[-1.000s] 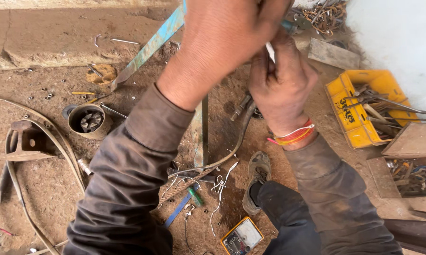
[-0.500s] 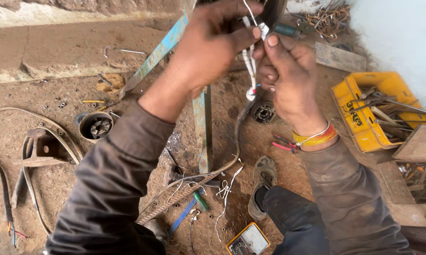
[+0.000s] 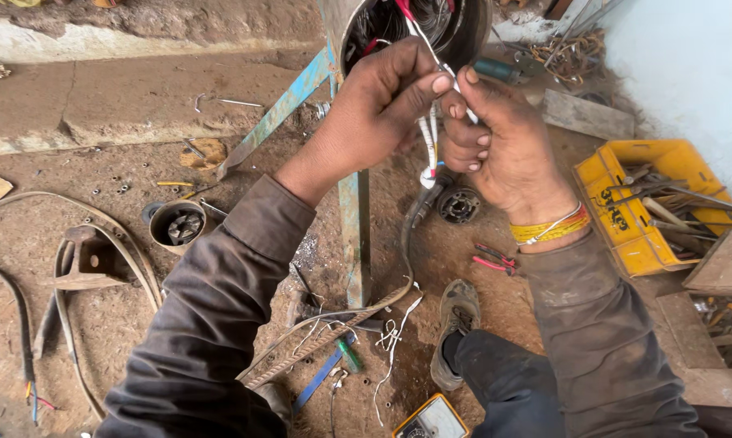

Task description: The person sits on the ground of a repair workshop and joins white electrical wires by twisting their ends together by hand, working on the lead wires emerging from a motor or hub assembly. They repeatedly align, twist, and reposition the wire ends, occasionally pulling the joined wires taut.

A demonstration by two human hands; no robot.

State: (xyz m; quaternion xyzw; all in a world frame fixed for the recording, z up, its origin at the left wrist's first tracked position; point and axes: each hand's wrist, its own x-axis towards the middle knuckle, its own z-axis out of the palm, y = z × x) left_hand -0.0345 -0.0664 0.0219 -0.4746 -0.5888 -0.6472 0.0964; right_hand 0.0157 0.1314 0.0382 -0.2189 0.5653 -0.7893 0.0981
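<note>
My left hand (image 3: 378, 113): thumb and forefinger pinched on the white wires (image 3: 428, 138), other fingers curled. My right hand (image 3: 504, 142): closed round the same wires just beside it, knuckles touching. Wires: long axis near upright, running up into the drum (image 3: 358, 24) above and down to the cable (image 3: 406, 243). Both hands equally near. Below: blue stand (image 3: 354, 235), my shoe (image 3: 457, 312), red pliers (image 3: 494, 258). Right: yellow tray (image 3: 605, 215).

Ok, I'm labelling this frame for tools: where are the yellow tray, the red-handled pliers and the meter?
yellow tray (image 3: 605, 212), head view, on its left wall.
red-handled pliers (image 3: 494, 258), head view, on the handles.
meter (image 3: 431, 418), head view, on its face.
</note>
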